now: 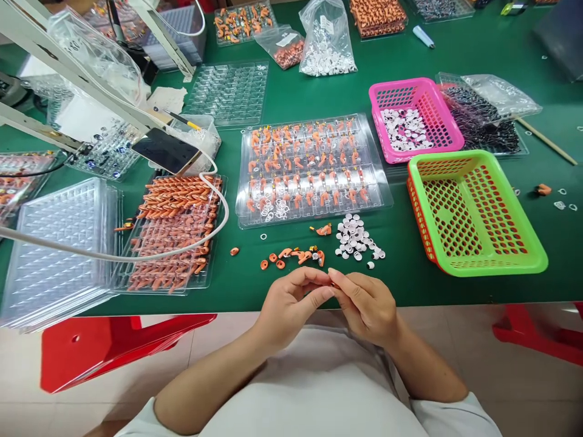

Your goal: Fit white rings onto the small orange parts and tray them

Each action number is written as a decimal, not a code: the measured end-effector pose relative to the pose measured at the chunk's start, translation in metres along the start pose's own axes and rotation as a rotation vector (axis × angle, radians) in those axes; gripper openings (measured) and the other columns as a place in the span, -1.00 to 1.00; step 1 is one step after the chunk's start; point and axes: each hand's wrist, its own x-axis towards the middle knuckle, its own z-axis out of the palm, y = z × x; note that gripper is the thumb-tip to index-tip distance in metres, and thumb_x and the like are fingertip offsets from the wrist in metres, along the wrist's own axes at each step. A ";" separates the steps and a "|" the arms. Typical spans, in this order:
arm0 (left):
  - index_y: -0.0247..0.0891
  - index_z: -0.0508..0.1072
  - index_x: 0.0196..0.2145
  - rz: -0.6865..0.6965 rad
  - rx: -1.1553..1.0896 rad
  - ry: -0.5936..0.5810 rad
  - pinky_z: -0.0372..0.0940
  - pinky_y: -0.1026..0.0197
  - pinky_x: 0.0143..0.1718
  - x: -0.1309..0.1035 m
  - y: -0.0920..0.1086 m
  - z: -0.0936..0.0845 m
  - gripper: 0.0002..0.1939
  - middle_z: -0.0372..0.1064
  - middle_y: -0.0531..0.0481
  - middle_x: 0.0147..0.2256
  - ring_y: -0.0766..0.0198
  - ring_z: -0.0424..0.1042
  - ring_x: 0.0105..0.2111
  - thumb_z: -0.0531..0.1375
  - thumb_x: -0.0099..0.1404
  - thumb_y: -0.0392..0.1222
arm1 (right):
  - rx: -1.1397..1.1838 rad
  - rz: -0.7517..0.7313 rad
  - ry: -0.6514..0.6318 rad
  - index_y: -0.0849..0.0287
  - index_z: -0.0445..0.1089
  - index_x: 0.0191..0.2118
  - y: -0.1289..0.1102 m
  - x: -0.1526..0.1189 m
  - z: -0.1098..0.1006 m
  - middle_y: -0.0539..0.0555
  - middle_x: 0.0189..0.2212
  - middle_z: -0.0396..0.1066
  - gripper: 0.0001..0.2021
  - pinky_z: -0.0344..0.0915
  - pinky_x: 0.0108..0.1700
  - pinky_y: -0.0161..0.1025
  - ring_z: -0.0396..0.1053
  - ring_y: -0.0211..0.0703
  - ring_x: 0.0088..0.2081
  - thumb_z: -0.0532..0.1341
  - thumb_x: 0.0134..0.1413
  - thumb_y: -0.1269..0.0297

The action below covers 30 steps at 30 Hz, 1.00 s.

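Close to the table's front edge, my left hand (296, 303) and my right hand (367, 303) meet fingertip to fingertip. Both pinch a tiny orange part, mostly hidden by the fingers. Just beyond them lie loose orange plastic pieces (303, 257), some with small metal and yellow bits attached. To their right is a pile of small white discs (355, 237). Farther back, a clear plastic tray (380, 197) carries rows of orange pieces, with a heap of thin white rings (276, 209) at its front left corner.
A green basket (514, 264) and a pink basket (378, 100) holding white discs stand right. At left are a tray of orange pieces (168, 243), stacked clear trays (59, 230), a phone (166, 150) and a white cable (223, 212). Bagged parts (325, 48) lie at the back.
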 end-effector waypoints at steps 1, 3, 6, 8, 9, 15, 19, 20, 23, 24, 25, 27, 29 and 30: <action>-0.26 0.56 -0.30 -0.018 -0.015 0.002 0.40 0.23 -0.17 0.001 0.000 0.000 -0.83 0.55 -0.05 -0.30 0.22 0.51 -0.27 0.35 0.17 -0.14 | 0.000 0.001 -0.006 0.20 0.13 0.30 0.000 0.000 0.000 0.13 -0.30 0.53 -0.42 0.45 -0.34 -0.25 0.47 -0.16 -0.33 0.20 0.17 0.54; -0.28 0.57 -0.32 -0.054 -0.048 0.006 0.41 0.22 -0.18 0.003 0.000 0.000 -0.84 0.58 -0.06 -0.34 0.22 0.53 -0.30 0.36 0.17 -0.14 | 0.003 0.001 -0.023 0.21 0.13 0.30 0.000 0.001 -0.001 0.10 -0.36 0.51 -0.42 0.40 -0.39 -0.26 0.43 -0.19 -0.38 0.20 0.17 0.55; -0.29 0.56 -0.38 -0.103 -0.116 0.008 0.41 0.22 -0.22 0.006 -0.002 0.000 -0.84 0.58 -0.04 -0.41 0.23 0.54 -0.36 0.38 0.13 -0.15 | 0.012 0.004 -0.065 0.21 0.13 0.29 -0.001 0.005 -0.004 0.06 -0.41 0.48 -0.45 0.35 -0.43 -0.29 0.39 -0.23 -0.44 0.16 0.21 0.54; -0.30 0.55 -0.41 -0.135 -0.165 0.012 0.41 0.22 -0.23 0.007 -0.004 0.001 -0.84 0.57 -0.03 -0.44 0.24 0.54 -0.38 0.40 0.10 -0.17 | 0.019 0.016 -0.092 0.19 0.15 0.28 -0.001 0.007 -0.006 0.04 -0.43 0.47 -0.49 0.34 -0.43 -0.31 0.37 -0.26 -0.46 0.13 0.24 0.51; -0.30 0.55 -0.43 -0.152 -0.187 0.018 0.40 0.22 -0.24 0.008 -0.005 0.001 -0.83 0.57 -0.02 -0.46 0.25 0.53 -0.40 0.41 0.08 -0.17 | 0.023 0.026 -0.106 0.18 0.16 0.28 -0.001 0.008 -0.007 0.03 -0.44 0.47 -0.51 0.33 -0.44 -0.32 0.37 -0.26 -0.47 0.12 0.25 0.50; -0.32 0.50 -0.49 -0.229 -0.282 0.034 0.40 0.19 -0.23 0.010 -0.004 0.004 -0.82 0.54 0.00 -0.51 0.28 0.51 -0.44 0.42 0.05 -0.21 | 0.070 0.074 -0.151 0.16 0.23 0.23 0.002 0.008 -0.011 0.03 -0.44 0.44 -0.59 0.28 -0.45 -0.34 0.34 -0.28 -0.46 0.10 0.30 0.44; -0.33 0.47 -0.50 -0.253 -0.303 0.042 0.40 0.17 -0.23 0.010 -0.003 0.006 -0.79 0.53 0.00 -0.50 0.26 0.51 -0.43 0.43 0.04 -0.21 | 0.087 0.081 -0.158 0.19 0.27 0.20 0.001 0.010 -0.011 0.01 -0.46 0.41 -0.62 0.26 -0.46 -0.35 0.31 -0.28 -0.48 0.11 0.30 0.42; -0.33 0.47 -0.50 -0.255 -0.306 0.048 0.40 0.18 -0.24 0.010 -0.003 0.006 -0.78 0.52 0.00 -0.51 0.27 0.51 -0.44 0.43 0.03 -0.21 | 0.085 0.082 -0.157 0.20 0.28 0.19 0.001 0.011 -0.011 0.01 -0.47 0.39 -0.64 0.25 -0.47 -0.35 0.30 -0.28 -0.48 0.11 0.30 0.41; -0.32 0.46 -0.51 -0.263 -0.318 0.056 0.39 0.22 -0.27 0.010 -0.003 0.007 -0.77 0.51 0.02 -0.52 0.29 0.50 -0.46 0.44 0.01 -0.21 | 0.070 0.086 -0.154 0.22 0.32 0.15 0.000 0.012 -0.012 -0.01 -0.49 0.37 -0.67 0.23 -0.48 -0.36 0.29 -0.29 -0.50 0.10 0.31 0.38; -0.32 0.46 -0.51 -0.266 -0.323 0.055 0.39 0.23 -0.28 0.010 -0.004 0.007 -0.77 0.50 0.03 -0.53 0.30 0.50 -0.46 0.44 0.01 -0.21 | 0.063 0.086 -0.155 0.22 0.32 0.14 0.000 0.012 -0.012 -0.01 -0.50 0.36 -0.68 0.22 -0.49 -0.36 0.28 -0.29 -0.50 0.10 0.32 0.38; -0.32 0.45 -0.51 -0.270 -0.328 0.056 0.39 0.24 -0.28 0.010 -0.004 0.007 -0.77 0.50 0.03 -0.53 0.31 0.50 -0.47 0.44 0.01 -0.20 | 0.056 0.086 -0.157 0.22 0.32 0.14 0.000 0.011 -0.012 -0.01 -0.50 0.36 -0.68 0.22 -0.49 -0.35 0.28 -0.29 -0.50 0.10 0.32 0.38; -0.32 0.45 -0.52 -0.275 -0.335 0.059 0.39 0.25 -0.28 0.010 -0.006 0.007 -0.76 0.51 0.02 -0.53 0.31 0.51 -0.46 0.44 0.02 -0.20 | 0.039 0.083 -0.166 0.23 0.31 0.14 0.000 0.010 -0.011 -0.01 -0.49 0.37 -0.68 0.22 -0.48 -0.34 0.28 -0.28 -0.50 0.10 0.32 0.39; -0.33 0.44 -0.52 -0.271 -0.340 0.067 0.40 0.25 -0.27 0.010 -0.007 0.007 -0.76 0.52 0.01 -0.53 0.31 0.51 -0.46 0.44 0.03 -0.20 | 0.014 0.071 -0.174 0.25 0.29 0.15 0.000 0.008 -0.011 0.01 -0.48 0.38 -0.67 0.22 -0.47 -0.33 0.29 -0.27 -0.49 0.09 0.31 0.41; -0.33 0.45 -0.52 -0.268 -0.340 0.069 0.40 0.25 -0.26 0.009 -0.008 0.007 -0.76 0.52 0.00 -0.53 0.31 0.51 -0.45 0.43 0.04 -0.20 | -0.007 0.063 -0.175 0.26 0.28 0.16 0.000 0.007 -0.010 0.02 -0.47 0.39 -0.66 0.22 -0.47 -0.32 0.29 -0.26 -0.49 0.09 0.31 0.42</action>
